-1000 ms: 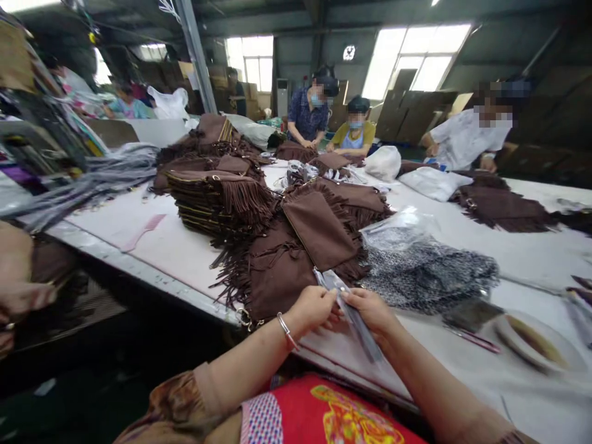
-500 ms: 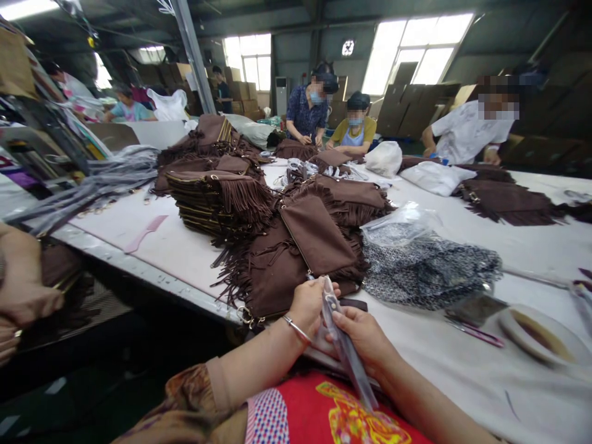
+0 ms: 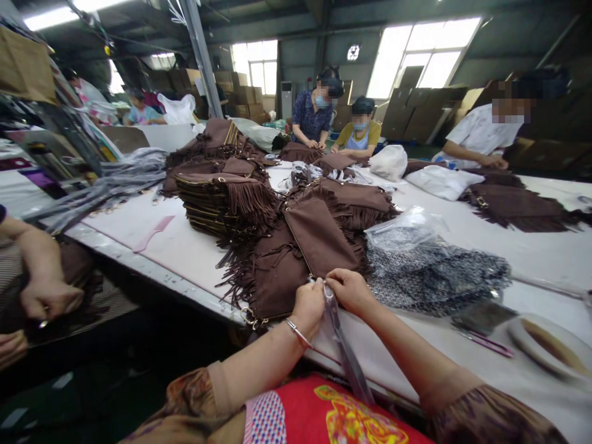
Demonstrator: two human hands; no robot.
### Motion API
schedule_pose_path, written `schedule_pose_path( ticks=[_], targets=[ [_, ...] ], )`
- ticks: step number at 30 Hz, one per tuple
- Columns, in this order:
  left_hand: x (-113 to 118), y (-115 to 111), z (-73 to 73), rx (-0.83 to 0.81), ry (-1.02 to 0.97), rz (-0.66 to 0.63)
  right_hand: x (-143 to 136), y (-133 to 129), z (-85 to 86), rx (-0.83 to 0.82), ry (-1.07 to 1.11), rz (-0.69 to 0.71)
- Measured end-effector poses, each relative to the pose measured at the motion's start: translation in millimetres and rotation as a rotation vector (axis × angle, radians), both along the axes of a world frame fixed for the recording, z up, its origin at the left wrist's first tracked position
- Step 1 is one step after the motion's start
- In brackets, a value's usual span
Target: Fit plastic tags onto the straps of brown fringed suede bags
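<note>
A brown fringed bag (image 3: 321, 234) with a zipper along its left edge lies on another brown bag (image 3: 275, 277) near the table's front edge. At the bag's lower corner my left hand (image 3: 309, 305), with a bangle at the wrist, is closed on the top of a plastic-wrapped strap (image 3: 345, 351). The strap hangs down over the table edge to my lap. My right hand (image 3: 349, 288) pinches at the same strap end, its fingertips close to my left fingers. The small part between the fingertips is hidden.
Stacked brown bags (image 3: 222, 203) stand left of centre, with a pink comb (image 3: 155, 233) nearby. Right are a plastic-wrapped black-and-white fabric (image 3: 430, 271), pink-handled snips (image 3: 490, 344) and a tape roll (image 3: 548, 345). A co-worker's hand (image 3: 50, 299) is at left; several people work behind.
My right hand has moved up along the strap to its top end, beside my left fingers. The view has shifted slightly. The co-worker's hands at left have moved apart.
</note>
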State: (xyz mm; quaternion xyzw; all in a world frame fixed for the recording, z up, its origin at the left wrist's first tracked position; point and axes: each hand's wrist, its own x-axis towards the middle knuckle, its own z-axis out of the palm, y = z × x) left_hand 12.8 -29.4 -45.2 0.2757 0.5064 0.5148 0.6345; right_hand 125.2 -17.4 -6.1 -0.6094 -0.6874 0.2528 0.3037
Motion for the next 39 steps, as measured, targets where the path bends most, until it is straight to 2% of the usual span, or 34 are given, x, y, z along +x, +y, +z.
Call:
schedule_pose_path(
  ticks=[3,8,12,16,20,22,23,26,28,31,35,37,39],
  targets=[
    [-4,-2,4.7,-0.03,-0.014,-0.019,-2,5,-0.7,0.007,-0.051,-0.034],
    [-15,-16,21.6,-0.103,-0.094,-0.192,-3,7,-8.8,0.045,-0.084,-0.154],
    [-16,-35,25.8,-0.159,-0.119,-0.274,-4,7,-15.5,0.056,-0.065,-0.208],
    [-15,-53,25.0,-0.227,-0.162,-0.306,-2,9,-22.7,0.056,-0.032,-0.221],
    [-20,-58,28.1,-0.203,-0.152,-0.35,8,4,-23.1,0.055,0.003,-0.165],
    [-24,-56,30.6,-0.187,-0.105,-0.363,15,-4,-17.3,0.119,0.011,-0.072],
    [-26,-55,32.0,-0.184,-0.087,-0.361,19,-9,-13.2,0.184,-0.006,0.019],
    [-33,-51,36.8,-0.182,-0.055,-0.375,26,-25,-0.4,0.404,-0.187,0.401],
    [-38,-50,40.5,-0.18,-0.029,-0.426,25,-31,6.4,0.487,-0.327,0.559],
    [-49,-52,44.9,-0.11,0.129,-0.474,18,-32,14.1,0.539,-0.398,0.653],
    [-64,-58,42.6,0.215,0.569,-0.388,4,-25,21.0,0.464,-0.491,0.826],
    [-70,-60,38.7,0.294,0.712,-0.366,-4,-21,21.5,0.416,-0.559,0.853],
    [-74,-60,36.6,0.311,0.75,-0.399,-10,-17,22.2,0.384,-0.596,0.846]
  ],
)
